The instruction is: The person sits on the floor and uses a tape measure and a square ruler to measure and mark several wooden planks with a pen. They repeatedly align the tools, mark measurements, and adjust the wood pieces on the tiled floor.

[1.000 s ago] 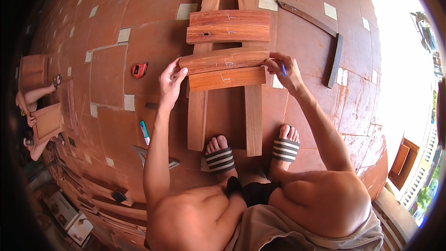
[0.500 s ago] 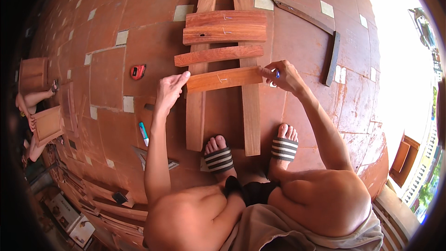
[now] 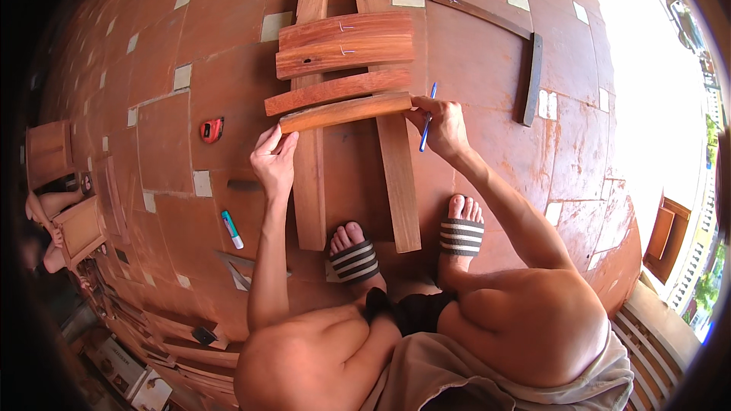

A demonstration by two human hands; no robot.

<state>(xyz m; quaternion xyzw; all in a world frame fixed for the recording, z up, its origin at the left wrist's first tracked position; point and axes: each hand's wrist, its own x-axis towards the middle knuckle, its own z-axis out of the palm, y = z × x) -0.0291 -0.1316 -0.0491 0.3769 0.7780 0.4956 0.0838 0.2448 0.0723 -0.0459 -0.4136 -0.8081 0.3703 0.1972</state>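
Observation:
A curved wooden slat [image 3: 344, 112] is tipped up on edge over two long wooden rails [image 3: 397, 183]. My left hand [image 3: 274, 164] pinches its left end between thumb and fingers. At the other end, my right hand [image 3: 444, 131] grips the slat, with a blue-and-white pen [image 3: 424, 135] tucked among the same fingers. Just beyond lies a narrow curved slat [image 3: 339, 91], close to the held one. Farther up, two wider slats [image 3: 346, 24] with white pencil-like marks lie side by side across the rails; one has a dark hole.
On the tiled floor, a red tape measure [image 3: 212, 130] and a teal-and-white tube [image 3: 232, 230] lie left of the rails. A large dark try square [image 3: 531, 80] lies to the right. My sandalled feet [image 3: 355, 253] flank the rails' near ends. Another person [image 3: 47, 221] holds a wooden panel at far left.
The held slat has turned from lying flat, marked face up, to standing on edge, and sits closer to the narrow slat. The pen now points upright. My view has shifted slightly.

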